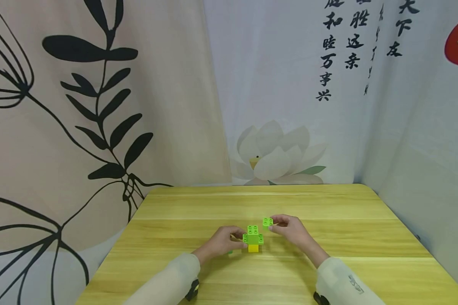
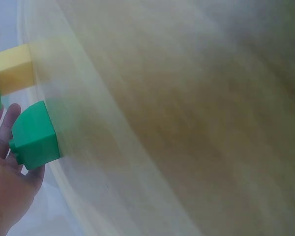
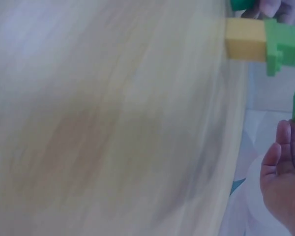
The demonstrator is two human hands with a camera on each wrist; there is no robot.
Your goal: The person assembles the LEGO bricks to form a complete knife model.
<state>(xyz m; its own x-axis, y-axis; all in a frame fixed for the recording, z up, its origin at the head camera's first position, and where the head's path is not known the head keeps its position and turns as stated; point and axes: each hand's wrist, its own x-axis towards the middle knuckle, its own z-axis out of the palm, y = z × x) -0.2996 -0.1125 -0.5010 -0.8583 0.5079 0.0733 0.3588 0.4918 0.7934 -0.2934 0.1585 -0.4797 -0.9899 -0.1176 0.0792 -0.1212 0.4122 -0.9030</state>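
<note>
A small block stack stands in the middle of the table, with a yellow block (image 1: 253, 249) at the bottom and light green blocks (image 1: 253, 239) above it. My left hand (image 1: 226, 242) pinches the stack's left side between thumb and fingers. Below that hand a dark green block with a curved side (image 2: 35, 133) rests on the table, mostly hidden in the head view. Just right of the stack and a little beyond it, my right hand (image 1: 291, 229) pinches a light green studded block (image 1: 267, 222) by its right side. A gap separates this block from the stack.
The wooden table (image 1: 328, 207) extends around both hands. Behind it hangs a curtain (image 1: 183, 106) printed with dark leaves, a pale lotus and writing. Another light curtain (image 1: 423, 148) borders the right side.
</note>
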